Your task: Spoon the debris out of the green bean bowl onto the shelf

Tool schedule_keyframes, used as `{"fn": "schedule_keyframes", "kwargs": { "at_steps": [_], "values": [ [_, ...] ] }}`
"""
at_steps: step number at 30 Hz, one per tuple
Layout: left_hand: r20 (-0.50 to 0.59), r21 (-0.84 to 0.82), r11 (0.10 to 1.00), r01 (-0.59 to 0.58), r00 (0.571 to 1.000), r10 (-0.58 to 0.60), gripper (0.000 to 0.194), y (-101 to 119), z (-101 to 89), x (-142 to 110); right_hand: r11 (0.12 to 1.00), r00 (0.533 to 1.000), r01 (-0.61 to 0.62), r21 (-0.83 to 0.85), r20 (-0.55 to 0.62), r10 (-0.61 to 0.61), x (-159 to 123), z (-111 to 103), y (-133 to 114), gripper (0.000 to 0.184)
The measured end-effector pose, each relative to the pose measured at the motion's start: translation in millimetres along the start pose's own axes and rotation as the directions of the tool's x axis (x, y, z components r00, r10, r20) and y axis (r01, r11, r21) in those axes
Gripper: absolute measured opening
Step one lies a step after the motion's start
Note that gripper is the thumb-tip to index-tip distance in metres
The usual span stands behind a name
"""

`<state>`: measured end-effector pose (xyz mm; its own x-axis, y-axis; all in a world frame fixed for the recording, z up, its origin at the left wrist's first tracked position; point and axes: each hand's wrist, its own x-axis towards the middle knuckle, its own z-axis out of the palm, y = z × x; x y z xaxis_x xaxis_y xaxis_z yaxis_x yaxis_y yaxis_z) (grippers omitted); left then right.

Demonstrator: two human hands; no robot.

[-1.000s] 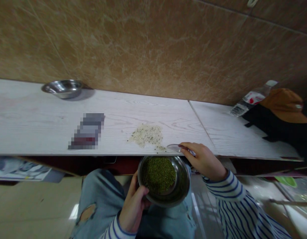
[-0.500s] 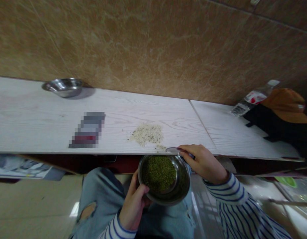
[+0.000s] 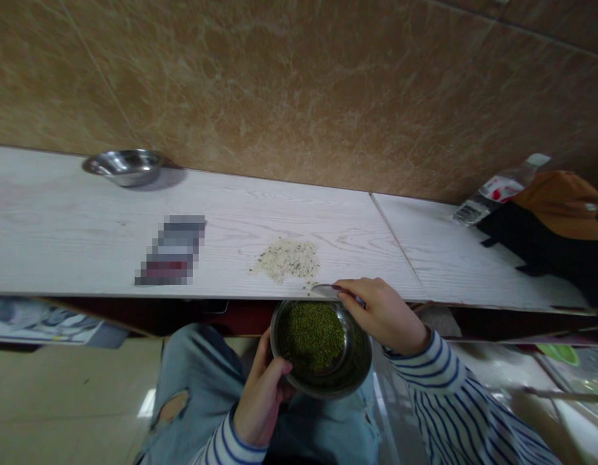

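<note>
My left hand [image 3: 266, 387] grips the near left rim of a steel bowl [image 3: 361, 361], thumb over the edge. The bowl is held just below the counter's front edge, over my lap. Inside it lie small green beans [image 3: 314, 336], which look like mung beans. My right hand [image 3: 383, 313] is closed around the handle of a metal spoon [image 3: 325, 289]. The spoon lies low across the counter's edge above the bowl, its tip by a few stray grains. Just beyond it is a flat heap of white grains [image 3: 290, 258] mixed with some green beans.
A second steel bowl [image 3: 123, 169] stands at the back left by the wall. A pixelated flat object [image 3: 172, 250] lies left of the heap. At the right are a plastic bottle [image 3: 502, 188], an orange-brown cap [image 3: 563, 201] and dark cloth [image 3: 536, 242]. The white counter [image 3: 231, 194] has a seam.
My right hand has moved slightly left with the spoon, bringing its tip closer to the heap. Fewer stray grains show near the edge. My left hand and the bowl are nearly unchanged.
</note>
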<state>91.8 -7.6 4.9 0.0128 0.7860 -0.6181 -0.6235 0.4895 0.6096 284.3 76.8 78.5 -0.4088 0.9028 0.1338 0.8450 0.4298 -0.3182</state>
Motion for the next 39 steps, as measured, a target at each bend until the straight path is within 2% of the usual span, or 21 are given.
{"fn": "schedule_keyframes", "kwargs": {
  "at_steps": [9,19,26,34,39],
  "values": [
    [0.006,0.018,0.999,-0.029,1.000,0.029,0.074,4,-3.2,2,0.999,0.999,-0.030,-0.042,0.011,0.031,15,6,-12,0.028],
    [-0.004,0.019,0.998,-0.064,0.998,0.064,0.069,8,-5.8,2,0.991,0.991,0.123,0.058,0.039,-0.125,9,6,-10,0.025],
    [-0.013,0.012,0.999,-0.039,0.999,0.039,0.070,6,-4.9,2,0.998,0.998,0.064,0.005,0.011,-0.064,6,-2,2,0.025],
    [0.012,0.014,1.000,-0.021,1.000,0.021,0.073,4,-10.8,7,0.999,0.999,0.049,-0.012,-0.008,-0.049,29,2,13,0.027],
    [0.018,0.014,1.000,-0.023,1.000,0.022,0.072,2,-11.0,8,1.000,0.994,0.016,-0.010,-0.104,-0.017,31,-5,19,0.027]
  ]
}}
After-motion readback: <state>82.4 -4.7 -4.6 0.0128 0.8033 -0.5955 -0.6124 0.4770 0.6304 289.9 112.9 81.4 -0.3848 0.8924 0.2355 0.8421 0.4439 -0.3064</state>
